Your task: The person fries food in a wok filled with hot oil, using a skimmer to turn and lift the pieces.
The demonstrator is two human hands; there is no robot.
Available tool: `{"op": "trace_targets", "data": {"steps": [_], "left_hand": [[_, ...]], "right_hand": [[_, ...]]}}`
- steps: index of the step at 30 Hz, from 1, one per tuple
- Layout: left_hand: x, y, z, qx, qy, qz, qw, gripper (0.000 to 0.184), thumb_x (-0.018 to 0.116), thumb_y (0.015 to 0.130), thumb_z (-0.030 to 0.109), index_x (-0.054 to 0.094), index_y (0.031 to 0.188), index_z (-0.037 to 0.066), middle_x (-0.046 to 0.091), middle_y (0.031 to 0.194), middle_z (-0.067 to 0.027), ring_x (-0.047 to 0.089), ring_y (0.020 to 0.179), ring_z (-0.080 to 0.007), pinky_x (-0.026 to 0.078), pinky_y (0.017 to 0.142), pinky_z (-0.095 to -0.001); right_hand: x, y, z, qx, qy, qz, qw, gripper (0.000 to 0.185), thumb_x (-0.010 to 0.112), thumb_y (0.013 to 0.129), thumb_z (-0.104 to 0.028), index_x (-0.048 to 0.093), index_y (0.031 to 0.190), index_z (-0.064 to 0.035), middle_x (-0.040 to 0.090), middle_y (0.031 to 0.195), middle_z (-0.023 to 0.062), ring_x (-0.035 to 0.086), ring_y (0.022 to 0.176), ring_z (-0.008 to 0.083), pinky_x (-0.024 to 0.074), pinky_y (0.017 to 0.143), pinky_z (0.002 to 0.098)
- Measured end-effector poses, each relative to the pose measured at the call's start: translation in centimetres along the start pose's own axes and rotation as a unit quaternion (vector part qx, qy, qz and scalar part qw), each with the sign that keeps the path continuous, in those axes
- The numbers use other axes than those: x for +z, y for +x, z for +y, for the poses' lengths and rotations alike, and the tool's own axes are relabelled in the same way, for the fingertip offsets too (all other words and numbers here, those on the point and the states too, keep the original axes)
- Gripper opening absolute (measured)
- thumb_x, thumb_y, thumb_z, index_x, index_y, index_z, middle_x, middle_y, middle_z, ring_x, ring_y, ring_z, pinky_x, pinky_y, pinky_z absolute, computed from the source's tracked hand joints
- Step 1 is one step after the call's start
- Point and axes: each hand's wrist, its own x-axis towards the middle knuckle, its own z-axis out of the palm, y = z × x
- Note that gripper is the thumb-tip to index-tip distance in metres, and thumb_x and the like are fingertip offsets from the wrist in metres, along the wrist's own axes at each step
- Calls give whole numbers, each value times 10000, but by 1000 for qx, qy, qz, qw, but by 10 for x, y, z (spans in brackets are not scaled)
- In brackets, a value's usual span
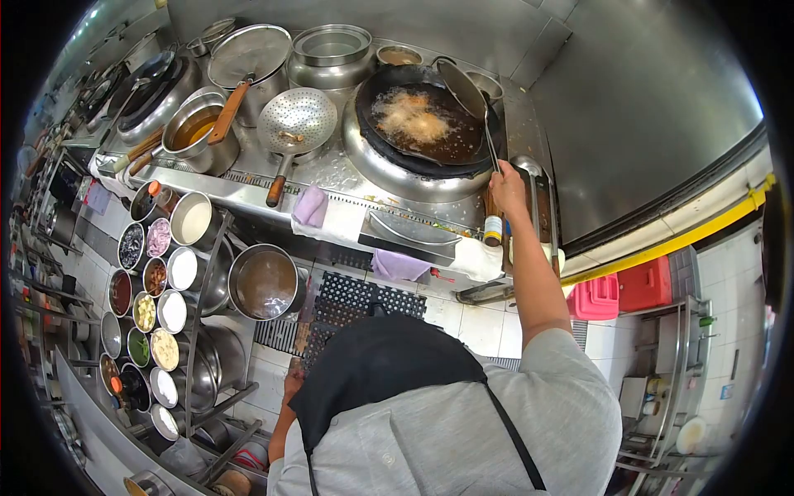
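Note:
My right hand (509, 190) is closed around the long handle of a wide, round-headed metal ladle (463, 89). The ladle's head is tilted over the right rim of a black wok (364, 112). Dark oil bubbles in the wok around pale golden frying food (412, 117). My left hand (294, 379) hangs low beside my black apron (372, 372), near the rack of containers. It is small and partly hidden, so its fingers cannot be made out.
A perforated strainer (296, 120), a pot of amber liquid (197, 128) and a lidded pot (248, 58) stand left of the wok. Lower left are several ingredient containers (165, 351) and a pot of brown liquid (263, 281). Purple cloths (310, 207) lie along the stove's edge.

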Motion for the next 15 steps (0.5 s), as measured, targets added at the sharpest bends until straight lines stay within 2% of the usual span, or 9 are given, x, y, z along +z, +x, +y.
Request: {"op": "trace_targets", "data": {"steps": [1, 3, 4, 6, 7, 9, 10, 12, 15], "left_hand": [[2, -2, 4, 1, 0, 3, 1000, 116, 492, 816, 16, 503, 718, 77, 512, 695, 0, 476, 671, -135, 399, 639, -268], [4, -8, 9, -27, -211, 10, 977, 95, 491, 794, 19, 503, 725, 83, 515, 701, 0, 477, 664, -142, 402, 641, -269], [4, -6, 2, -26, -212, 14, 977, 95, 491, 794, 19, 503, 725, 83, 515, 701, 0, 477, 664, -142, 402, 641, -269], [4, -2, -4, -37, -8, 30, 999, 77, 490, 785, 29, 503, 735, 86, 514, 705, -3, 478, 662, -154, 408, 646, -286], [5, -5, -3, -38, -9, 33, 999, 77, 490, 785, 29, 503, 735, 86, 514, 705, -3, 478, 662, -154, 408, 646, -286], [7, -14, 0, 84, -82, 40, 992, 65, 489, 785, 44, 516, 735, 77, 538, 705, -26, 506, 668, -170, 417, 637, -297], [-5, -12, -47, 83, -82, 42, 992, 65, 489, 785, 44, 516, 735, 77, 538, 705, -26, 506, 668, -170, 417, 637, -297], [13, 23, -75, -43, -29, 47, 998, 49, 487, 792, 70, 519, 756, 75, 518, 693, -31, 507, 686, -176, 420, 638, -314], [23, 18, -79, -18, 29, 47, 998, 78, 480, 797, 67, 510, 726, 77, 513, 678, -25, 493, 659, -169, 415, 623, -317]], "right_hand": [[5, 2, 7, -20, -46, 20, 999, 351, 446, 842, -117, 531, 1161, 0, 626, 884, 210, 607, 840, 352, 470, 772, 402], [11, 1, 6, -44, -93, 40, 994, 353, 456, 847, -116, 522, 1177, -10, 591, 1031, 268, 557, 986, 415, 443, 860, 448], [14, 1, 5, -46, -91, 40, 994, 353, 456, 847, -116, 522, 1177, -10, 591, 1031, 268, 557, 986, 415, 443, 860, 448], [20, 0, 2, -49, -99, 44, 993, 360, 470, 849, -113, 508, 1190, -6, 595, 1005, 276, 564, 964, 422, 448, 846, 450], [22, -1, -3, -50, -109, 47, 992, 360, 480, 848, -107, 501, 1189, 6, 593, 992, 287, 566, 950, 429, 448, 835, 456], [27, 2, -6, -56, -99, 39, 993, 356, 481, 847, -106, 503, 1182, 13, 591, 992, 291, 566, 947, 430, 448, 829, 457], [28, 3, -6, -59, -92, 32, 993, 352, 482, 847, -104, 504, 1175, 20, 588, 991, 296, 567, 943, 430, 448, 823, 459], [37, 10, 0, -73, -88, 31, 993, 353, 490, 843, -100, 503, 1176, 17, 590, 977, 296, 569, 928, 433, 447, 816, 462], [46, 17, -1, -86, -89, 27, 992, 357, 505, 837, -99, 506, 1180, 0, 593, 971, 290, 568, 927, 427, 445, 813, 459]]}}
